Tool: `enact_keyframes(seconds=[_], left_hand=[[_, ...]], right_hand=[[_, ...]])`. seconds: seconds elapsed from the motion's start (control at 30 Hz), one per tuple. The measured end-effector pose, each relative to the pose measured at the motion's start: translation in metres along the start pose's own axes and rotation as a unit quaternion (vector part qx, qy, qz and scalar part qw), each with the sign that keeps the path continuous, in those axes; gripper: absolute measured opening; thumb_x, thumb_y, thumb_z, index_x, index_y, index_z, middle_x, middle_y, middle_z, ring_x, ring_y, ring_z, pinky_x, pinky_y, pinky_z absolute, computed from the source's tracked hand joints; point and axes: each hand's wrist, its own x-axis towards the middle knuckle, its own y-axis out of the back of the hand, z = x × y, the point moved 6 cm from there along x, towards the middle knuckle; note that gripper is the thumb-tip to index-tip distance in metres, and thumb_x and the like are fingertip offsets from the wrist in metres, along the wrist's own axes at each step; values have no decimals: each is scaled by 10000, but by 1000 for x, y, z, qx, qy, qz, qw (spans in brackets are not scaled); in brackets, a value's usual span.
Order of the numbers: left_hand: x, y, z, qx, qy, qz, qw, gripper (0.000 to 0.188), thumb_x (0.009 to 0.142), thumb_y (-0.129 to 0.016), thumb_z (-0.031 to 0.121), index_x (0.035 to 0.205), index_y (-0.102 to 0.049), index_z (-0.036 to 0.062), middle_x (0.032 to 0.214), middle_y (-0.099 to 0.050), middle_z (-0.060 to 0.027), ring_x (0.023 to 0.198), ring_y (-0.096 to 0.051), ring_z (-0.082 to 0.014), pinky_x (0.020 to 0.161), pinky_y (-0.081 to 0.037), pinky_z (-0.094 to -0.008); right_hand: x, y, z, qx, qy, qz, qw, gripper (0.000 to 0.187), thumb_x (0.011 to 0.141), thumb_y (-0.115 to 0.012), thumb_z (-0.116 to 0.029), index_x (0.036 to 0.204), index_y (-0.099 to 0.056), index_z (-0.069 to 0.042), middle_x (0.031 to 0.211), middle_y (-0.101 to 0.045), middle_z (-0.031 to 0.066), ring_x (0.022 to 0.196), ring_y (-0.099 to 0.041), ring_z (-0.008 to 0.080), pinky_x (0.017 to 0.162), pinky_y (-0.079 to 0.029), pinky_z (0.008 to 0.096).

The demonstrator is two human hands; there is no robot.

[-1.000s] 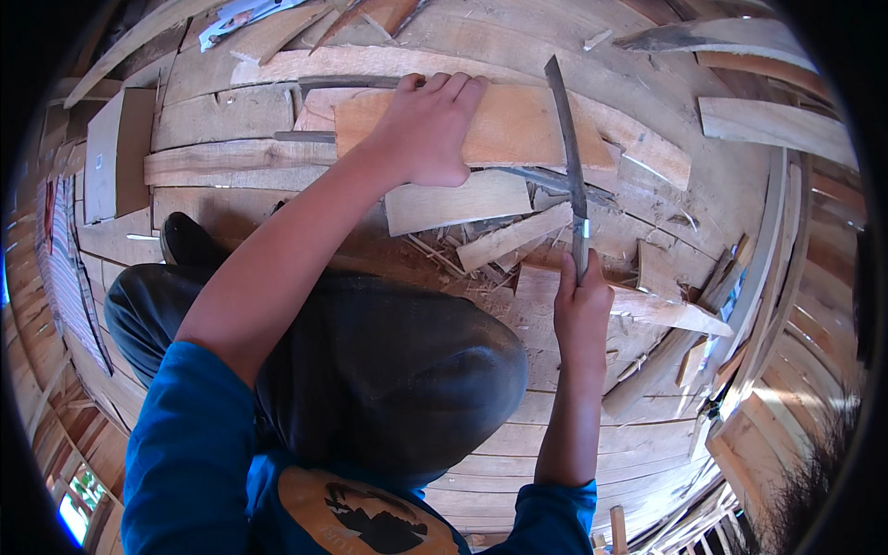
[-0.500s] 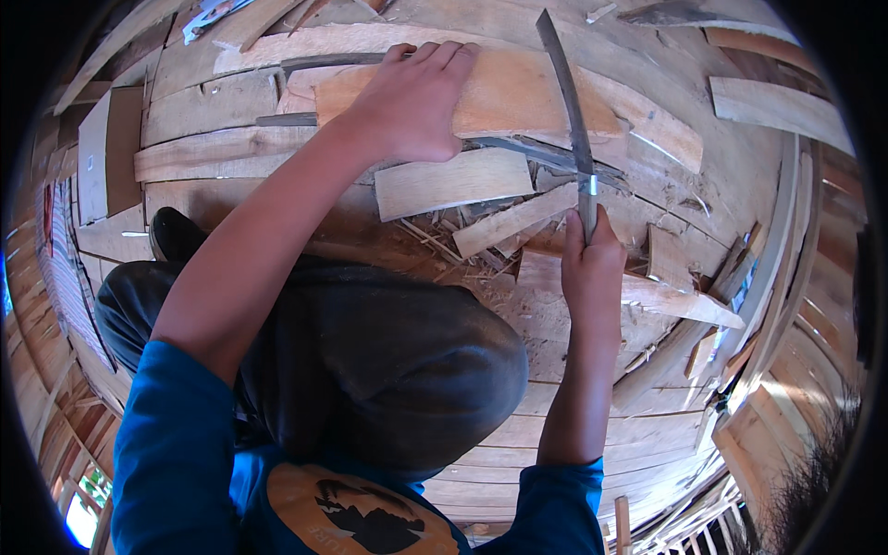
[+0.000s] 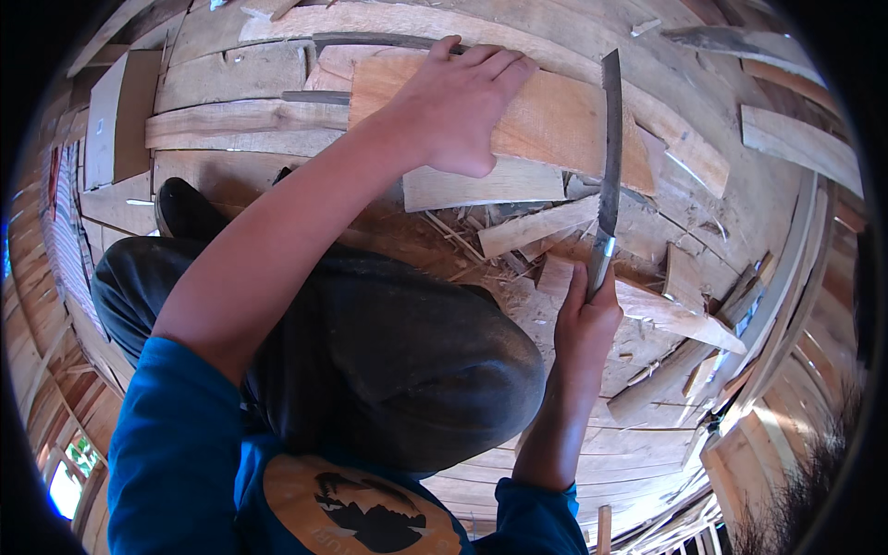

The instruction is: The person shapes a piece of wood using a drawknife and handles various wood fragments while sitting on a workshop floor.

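A flat, light-brown wooden board [image 3: 564, 116] lies across other timber in front of me. My left hand [image 3: 467, 106] presses down on it, the fingers reaching over its far edge and the palm at the near side. A machete with a long, narrow dark blade [image 3: 611, 139] and a pale metal collar is in my right hand [image 3: 589, 314], which is closed around its handle. The blade points away from me and crosses the board's right end in view; whether it touches the wood I cannot tell. Under the board's near edge sits a paler wood piece [image 3: 481, 189].
Wood offcuts [image 3: 541, 225] and splinters lie between the board and my bent knee [image 3: 481, 379]. A curved wood strip [image 3: 680, 319] is beside my right hand. A cardboard box [image 3: 122, 120] stands at the far left on the plank floor [image 3: 208, 79]. Long planks [image 3: 795, 268] line the right.
The machete has swung from leaning left to nearly upright in view, and my right hand has come nearer to me. My left hand still holds the board. The whole view has shifted slightly.
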Motion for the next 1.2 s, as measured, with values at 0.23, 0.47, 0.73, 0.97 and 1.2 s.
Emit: enact_keyframes(seconds=[0.23, 0.47, 0.73, 0.97, 1.2], left_hand=[[8, -2, -2, 8, 25, -24, 999, 889, 650, -752, 236, 1414, -372, -9, 1380, -481, -189, 1347, -421, -293, 1146, -262, -509], [12, 18, 5, -12, 25, -118, 993, 958, 625, -757, 233, 1423, -317, -66, 1411, -431, -246, 1351, -402, -340, 1141, -277, -506], [11, 12, 1, -26, 48, -122, 991, 943, 630, -744, 218, 1419, -317, -74, 1387, -451, -236, 1329, -418, -344, 1145, -274, -500], [14, 20, -1, -20, 31, -111, 993, 918, 633, -740, 216, 1404, -337, -77, 1363, -470, -237, 1316, -435, -338, 1123, -297, -503], [15, 22, 0, -25, 50, -141, 988, 909, 645, -738, 234, 1400, -341, -80, 1377, -461, -249, 1320, -436, -340, 1115, -314, -496]], right_hand=[[17, 2, -1, -3, 20, -5, 1000, 213, 988, -566, -192, 965, -583, 19, 653, -576, 220, 536, -571, 378, 506, -434, 415], [-26, 19, 11, 5, -36, -16, 999, 164, 983, -575, -156, 994, -587, 7, 604, -557, 177, 512, -578, 262, 490, -428, 378], [-1, 9, 7, 12, -17, -18, 1000, 230, 994, -564, -201, 1023, -601, 24, 623, -548, 157, 511, -518, 203, 508, -418, 352], [0, 13, 2, 22, -42, -24, 999, 235, 990, -577, -200, 1032, -610, 29, 612, -536, 116, 523, -496, 127, 496, -408, 322], [2, 16, 0, -1, 6, -27, 1000, 178, 991, -564, -162, 949, -572, 10, 593, -545, 200, 497, -571, 350, 479, -415, 411]])
